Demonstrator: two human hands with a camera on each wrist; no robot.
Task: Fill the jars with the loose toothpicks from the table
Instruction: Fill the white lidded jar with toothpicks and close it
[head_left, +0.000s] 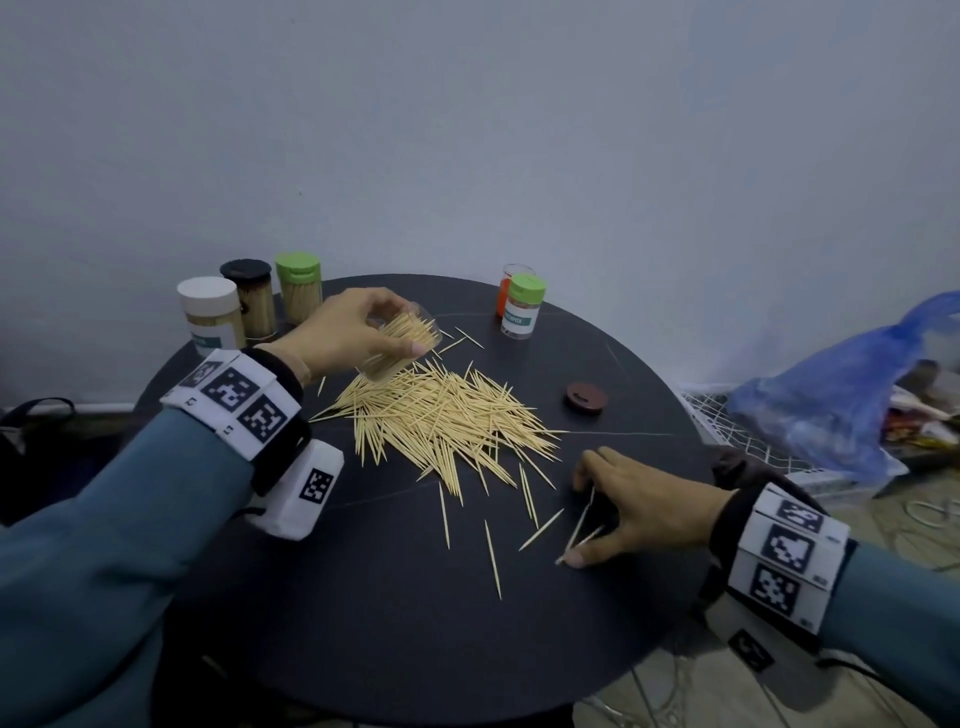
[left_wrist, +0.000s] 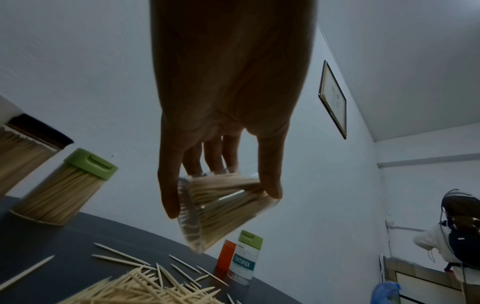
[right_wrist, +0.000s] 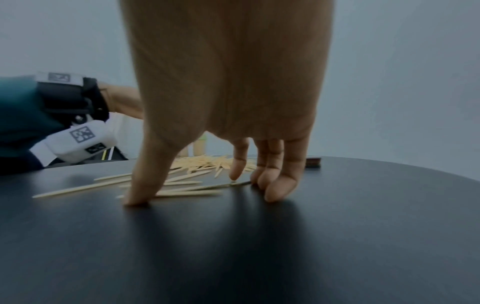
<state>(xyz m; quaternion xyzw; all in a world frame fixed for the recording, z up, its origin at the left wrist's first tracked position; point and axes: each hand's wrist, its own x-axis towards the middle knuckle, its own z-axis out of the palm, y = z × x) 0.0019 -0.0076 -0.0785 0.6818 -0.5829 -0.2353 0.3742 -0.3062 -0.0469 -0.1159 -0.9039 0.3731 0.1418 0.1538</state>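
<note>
A: Head view: how many jars are standing on the bench (head_left: 363, 623)?
B: Five: three back-left, two back-right. A sixth, clear jar (head_left: 400, 340), is being gripped tilted by the left hand (head_left: 343, 332).
A: And the right hand (head_left: 639, 506)?
B: It's pinching two toothpicks (head_left: 582, 525) beside the pile (head_left: 441, 415).

Round dark matte table (head_left: 395, 623) before me, pushed near plain pale grey-white wall (head_left: 467, 130). Light dim, cool, even. To my right, crumpled blue plastic bag (head_left: 841, 395) lying on white wire rack (head_left: 727, 421), clutter beside it. Mottled beige floor (head_left: 883, 525) below. From left wrist view: dark-framed picture (left_wrist: 333, 98) hanging on side wall, white ceiling (left_wrist: 415, 61) above, person in white top (left_wrist: 451, 232) standing at far right.
</note>
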